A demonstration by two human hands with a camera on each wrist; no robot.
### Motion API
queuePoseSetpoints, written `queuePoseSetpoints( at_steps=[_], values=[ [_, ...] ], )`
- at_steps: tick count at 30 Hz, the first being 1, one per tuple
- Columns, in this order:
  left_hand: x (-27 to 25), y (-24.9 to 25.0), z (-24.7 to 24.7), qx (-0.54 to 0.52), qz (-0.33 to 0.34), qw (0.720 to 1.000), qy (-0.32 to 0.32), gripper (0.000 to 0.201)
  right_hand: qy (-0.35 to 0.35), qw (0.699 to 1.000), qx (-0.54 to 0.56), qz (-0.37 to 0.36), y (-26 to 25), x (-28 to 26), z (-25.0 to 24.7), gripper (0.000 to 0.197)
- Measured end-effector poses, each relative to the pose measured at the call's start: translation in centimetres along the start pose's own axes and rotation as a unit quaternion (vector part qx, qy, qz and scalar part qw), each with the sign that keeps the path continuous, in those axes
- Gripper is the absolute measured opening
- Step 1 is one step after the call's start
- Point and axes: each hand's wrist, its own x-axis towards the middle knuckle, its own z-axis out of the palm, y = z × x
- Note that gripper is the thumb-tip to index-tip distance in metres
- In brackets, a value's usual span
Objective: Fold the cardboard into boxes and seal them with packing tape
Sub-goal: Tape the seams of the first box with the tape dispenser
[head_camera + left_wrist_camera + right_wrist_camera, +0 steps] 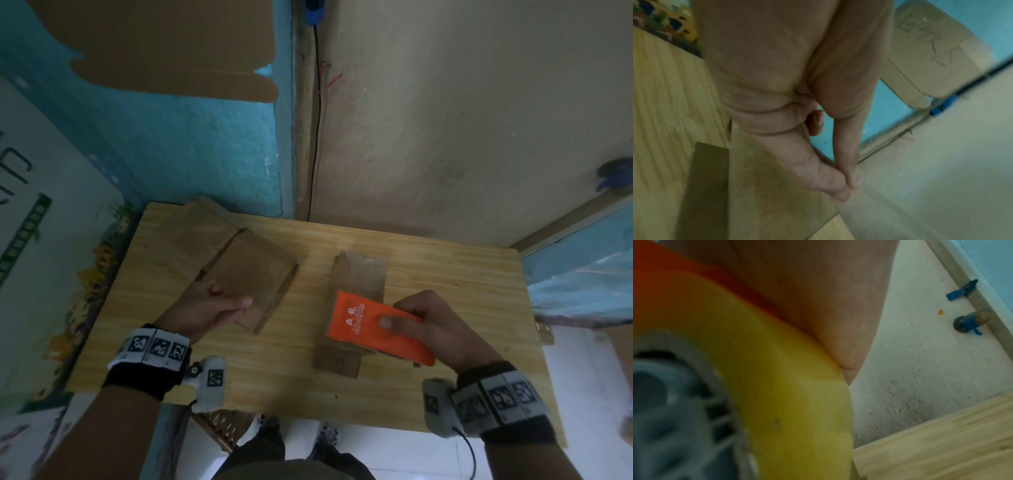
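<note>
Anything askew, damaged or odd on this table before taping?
Nothing looks damaged or spilled. The left hand rests on a flat cardboard stack lying skewed to the table edge. The right hand grips an orange tape dispenser over a smaller cardboard piece, which lies roughly square.

Flat cardboard stack (236, 263) lies on table (445, 284), left part. Folded box (359, 277) sits right of the stack, apart; tape dispenser (373, 325) over the box's near end.
</note>
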Motion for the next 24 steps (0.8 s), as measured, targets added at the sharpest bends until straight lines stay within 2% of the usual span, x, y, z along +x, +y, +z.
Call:
queuePoseSetpoints(
  at_steps=[5, 9, 11, 14, 17, 20, 24],
  values=[
    [1.8, -3.3, 2.0, 0.147, 0.051, 0.987, 0.033, 0.050, 0.000, 1.000, -0.028, 0.011, 1.3, 1.1, 0.6, 0.067],
    [3.0, -6.0, 5.2, 0.314, 0.093, 0.945, -0.020, 0.039, 0.015, 0.999, -0.038, 0.025, 2.1, 0.9, -0.1, 0.070],
    [3.2, -7.2, 6.9, 0.358, 0.091, 0.929, -0.019, 0.035, 0.018, 0.999, -0.034, 0.027, 2.2, 0.7, -0.2, 0.066],
    [3.6, -8.3, 8.9, 0.340, 0.084, 0.937, 0.020, 0.029, 0.021, 0.999, -0.036, 0.030, 2.2, 0.6, 0.0, 0.064],
    [3.7, -9.1, 10.0, 0.259, 0.085, 0.959, 0.073, 0.006, 0.017, 0.998, -0.043, 0.032, 2.3, 0.5, 0.3, 0.058],
    [3.4, -10.4, 10.9, 0.217, 0.063, 0.973, 0.038, 0.011, 0.012, 0.998, -0.050, 0.027, 2.4, 0.6, 0.4, 0.059],
    [3.1, -11.1, 11.5, 0.164, 0.045, 0.985, 0.023, 0.028, 0.004, 0.999, -0.051, 0.015, 2.3, 0.9, 0.6, 0.074]
  ],
)
